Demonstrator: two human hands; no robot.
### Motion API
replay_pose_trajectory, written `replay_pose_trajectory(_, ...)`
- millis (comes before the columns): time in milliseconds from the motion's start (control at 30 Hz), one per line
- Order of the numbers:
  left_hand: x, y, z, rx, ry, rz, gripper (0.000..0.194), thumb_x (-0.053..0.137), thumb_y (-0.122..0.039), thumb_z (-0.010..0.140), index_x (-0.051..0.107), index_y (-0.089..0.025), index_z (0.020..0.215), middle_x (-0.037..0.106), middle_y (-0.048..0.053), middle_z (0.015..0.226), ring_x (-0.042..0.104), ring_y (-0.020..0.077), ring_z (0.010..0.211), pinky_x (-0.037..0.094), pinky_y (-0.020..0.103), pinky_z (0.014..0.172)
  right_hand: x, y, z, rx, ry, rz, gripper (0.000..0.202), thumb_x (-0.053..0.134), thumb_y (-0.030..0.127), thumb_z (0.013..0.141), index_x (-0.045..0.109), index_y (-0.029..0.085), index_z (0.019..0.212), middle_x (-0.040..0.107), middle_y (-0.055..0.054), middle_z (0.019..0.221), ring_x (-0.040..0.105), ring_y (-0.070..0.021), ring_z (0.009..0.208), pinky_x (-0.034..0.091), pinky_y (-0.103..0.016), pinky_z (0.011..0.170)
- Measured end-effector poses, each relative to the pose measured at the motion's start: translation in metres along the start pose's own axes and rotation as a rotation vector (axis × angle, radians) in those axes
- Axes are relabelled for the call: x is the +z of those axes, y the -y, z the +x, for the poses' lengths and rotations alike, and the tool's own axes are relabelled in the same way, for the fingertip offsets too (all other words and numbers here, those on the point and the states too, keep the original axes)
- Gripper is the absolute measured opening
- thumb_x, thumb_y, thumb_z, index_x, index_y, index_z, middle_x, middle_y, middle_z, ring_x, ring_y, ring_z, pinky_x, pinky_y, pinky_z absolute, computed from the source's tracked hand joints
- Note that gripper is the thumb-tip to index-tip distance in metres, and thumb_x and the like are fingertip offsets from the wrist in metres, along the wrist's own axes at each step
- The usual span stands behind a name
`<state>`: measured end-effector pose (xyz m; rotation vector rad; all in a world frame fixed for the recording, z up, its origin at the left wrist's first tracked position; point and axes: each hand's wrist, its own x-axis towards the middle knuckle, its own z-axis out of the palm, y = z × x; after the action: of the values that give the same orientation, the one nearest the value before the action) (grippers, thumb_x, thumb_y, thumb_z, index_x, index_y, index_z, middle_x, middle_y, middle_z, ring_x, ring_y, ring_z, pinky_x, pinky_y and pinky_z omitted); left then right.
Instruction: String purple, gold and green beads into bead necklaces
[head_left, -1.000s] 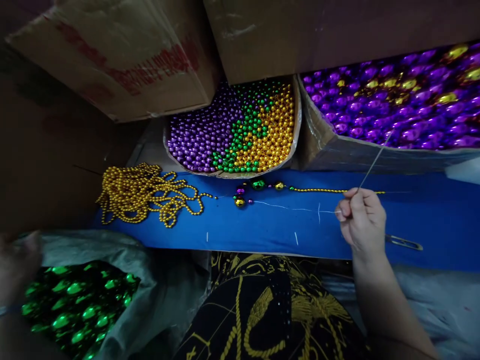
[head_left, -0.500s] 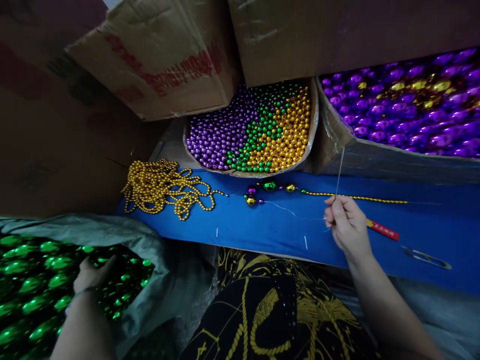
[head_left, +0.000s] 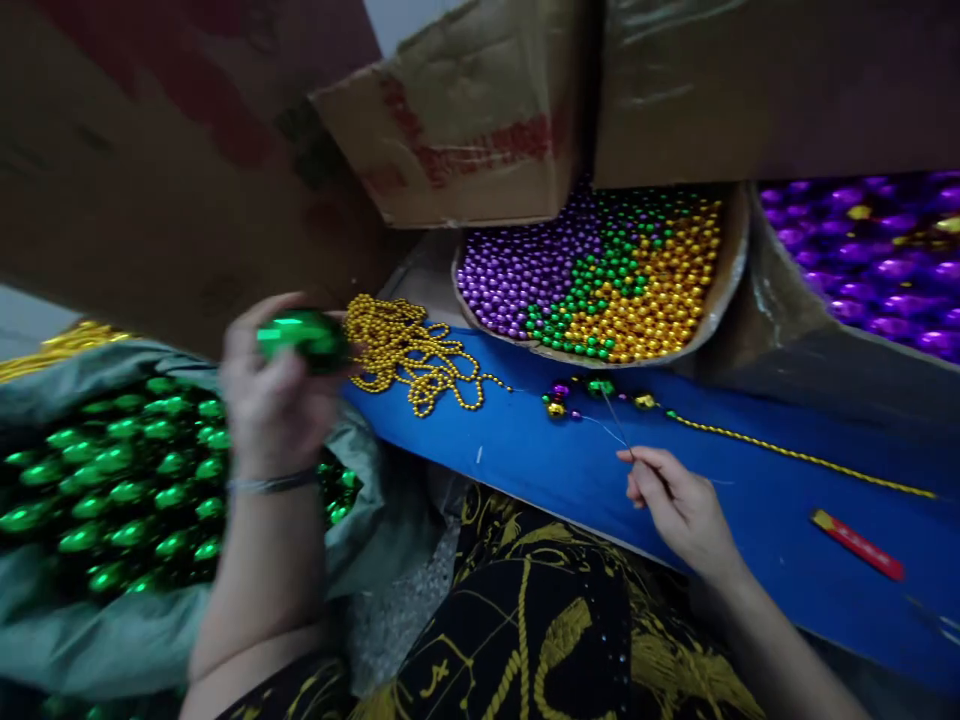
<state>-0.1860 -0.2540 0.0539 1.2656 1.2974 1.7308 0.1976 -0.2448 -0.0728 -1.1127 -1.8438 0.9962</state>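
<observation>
My left hand (head_left: 277, 400) is closed around a large shiny green bead (head_left: 300, 338), raised above the sack of green beads (head_left: 112, 460). Between the thumb and fingertips of my right hand (head_left: 679, 510) is a thin needle (head_left: 616, 422), tilted up to the left over the blue table (head_left: 525, 460). A fine thread runs close by it. Just beyond the needle lies a short row of strung beads in purple, gold and green (head_left: 600, 387). It leads into a straight strand of small gold beads (head_left: 802, 453) stretching right.
A heap of gold bead strands (head_left: 405, 350) lies on the table's left. Behind stand an open box of small purple, green and gold beads (head_left: 645, 290) and a box of larger purple beads (head_left: 862, 250). A red-and-yellow cutter (head_left: 859, 545) and thread snips (head_left: 937, 620) lie at right.
My left hand has come up out of the green sack with a large green bead. My right hand, still pinching the needle, is lower, and the needle now leans left. The view has shifted left.
</observation>
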Motion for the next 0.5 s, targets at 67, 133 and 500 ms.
replay_pose_trajectory(67,0.046,0.023,0.004,-0.182,0.219,-0.243,0.055,0.074,-0.048,0.072,0.057,-0.023,0.118,0.068,0.007,0.107,0.067,0.0165,0.082,0.056,0.026,0.065,0.010,0.008,0.003,-0.077,0.008,-0.080,0.019,0.045,0.027,0.099,0.061,0.020,0.108,0.065,0.002,0.073,0.061,-0.0069,0.059,0.049,-0.016,0.058)
replay_pose_trajectory(133,0.087,0.050,0.004,-0.383,0.346,-0.435,0.057,0.074,-0.049,0.071,0.057,-0.021,0.117,0.067,0.009,0.107,0.068,0.0178,0.079,0.055,0.024,0.060,0.015,0.013,0.002,-0.142,-0.016,-0.152,0.018,0.046,0.025,0.098,0.061,0.020,0.107,0.069,0.001,0.080,0.062,-0.0069,0.059,0.049,-0.016,0.060)
replay_pose_trajectory(500,0.140,0.122,-0.039,-0.829,0.315,-0.742,0.052,0.045,-0.057,0.086,0.053,-0.028,0.129,0.066,0.011,0.112,0.035,0.0060,0.051,0.023,0.015,0.036,0.006,-0.009,-0.020,0.046,-0.152,-0.220,0.020,0.046,0.030,0.099,0.062,0.023,0.107,0.065,0.002,0.072,0.062,-0.0101,0.060,0.049,-0.020,0.060)
